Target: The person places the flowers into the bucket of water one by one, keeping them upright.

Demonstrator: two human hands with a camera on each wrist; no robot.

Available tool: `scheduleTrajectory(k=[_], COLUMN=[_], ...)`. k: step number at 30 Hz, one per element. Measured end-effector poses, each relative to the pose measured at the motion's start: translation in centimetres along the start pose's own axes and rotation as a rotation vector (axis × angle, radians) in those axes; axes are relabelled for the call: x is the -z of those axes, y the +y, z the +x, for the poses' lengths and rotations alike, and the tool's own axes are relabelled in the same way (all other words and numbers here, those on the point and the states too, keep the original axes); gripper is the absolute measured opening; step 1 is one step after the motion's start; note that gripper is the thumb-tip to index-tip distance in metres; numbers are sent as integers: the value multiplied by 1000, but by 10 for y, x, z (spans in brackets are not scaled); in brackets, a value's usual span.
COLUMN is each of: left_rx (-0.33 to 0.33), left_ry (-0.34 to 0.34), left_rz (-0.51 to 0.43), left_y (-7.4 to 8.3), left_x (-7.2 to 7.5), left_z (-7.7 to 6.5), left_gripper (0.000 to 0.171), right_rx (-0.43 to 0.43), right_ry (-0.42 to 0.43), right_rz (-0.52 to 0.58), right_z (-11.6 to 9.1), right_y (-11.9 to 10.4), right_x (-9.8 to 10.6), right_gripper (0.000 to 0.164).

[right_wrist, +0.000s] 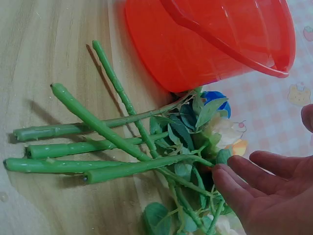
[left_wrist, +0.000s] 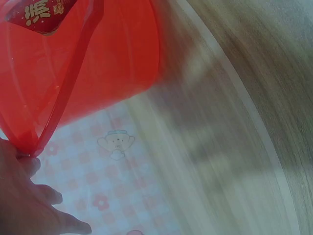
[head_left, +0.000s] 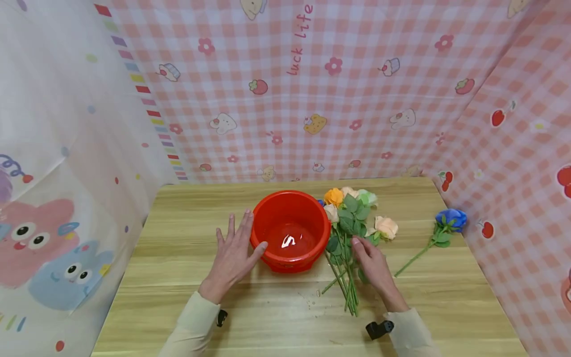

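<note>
A red plastic bucket (head_left: 292,262) stands mid-table, its handle (left_wrist: 73,81) folded down along the side in the left wrist view. At the bucket's left rim, my left hand (head_left: 233,255) touches it with fingers spread and straight. To the right lies a bunch of artificial roses (head_left: 352,218), with orange, peach, white and pale green blooms; their green stems (right_wrist: 107,169) point toward me. My right hand (head_left: 373,263) hovers at the bunch's right side, fingers loosely extended beside the stems and leaves. In the right wrist view nothing is gripped.
A single blue rose (head_left: 451,219) lies apart near the table's right edge. Small bits of debris (head_left: 314,302) are scattered on the wooden table (head_left: 276,327) in front of the bucket. Pink checked cloth (head_left: 285,109) hangs behind and to the right.
</note>
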State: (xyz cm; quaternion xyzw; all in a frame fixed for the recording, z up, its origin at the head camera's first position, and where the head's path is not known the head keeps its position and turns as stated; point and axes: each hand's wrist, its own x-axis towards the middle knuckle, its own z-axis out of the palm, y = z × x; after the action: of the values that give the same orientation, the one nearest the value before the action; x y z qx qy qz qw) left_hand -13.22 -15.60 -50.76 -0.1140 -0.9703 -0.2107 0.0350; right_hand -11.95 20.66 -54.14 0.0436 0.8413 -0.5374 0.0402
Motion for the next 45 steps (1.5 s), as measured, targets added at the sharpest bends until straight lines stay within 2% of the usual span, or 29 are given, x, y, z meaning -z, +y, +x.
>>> scheduleTrajectory(k=[6, 11, 17, 30, 38, 45], left_rx=[2, 2, 0, -6, -5, -11], left_ry=[-12, -3, 4, 9, 10, 9], left_rz=[-7, -12, -14, -8, -5, -5], left_y=[1, 0, 0, -1, -1, 0], left_x=[0, -1, -1, -1, 0, 0], left_z=[-1, 0, 0, 0, -1, -1], left_gripper=[89, 89, 88, 88, 87, 88], right_rx=[-72, -141, -168, -245, -215, -196], right_ry=[-59, -100, -156, -174, -179, -171], right_rz=[181, 196, 231, 226, 121, 97], right_z=[1, 1, 1, 15, 23, 26], right_y=[3, 2, 3, 8, 15, 18], right_x=[-1, 0, 1, 0, -1, -2], right_gripper=[65, 69, 71, 59, 54, 45])
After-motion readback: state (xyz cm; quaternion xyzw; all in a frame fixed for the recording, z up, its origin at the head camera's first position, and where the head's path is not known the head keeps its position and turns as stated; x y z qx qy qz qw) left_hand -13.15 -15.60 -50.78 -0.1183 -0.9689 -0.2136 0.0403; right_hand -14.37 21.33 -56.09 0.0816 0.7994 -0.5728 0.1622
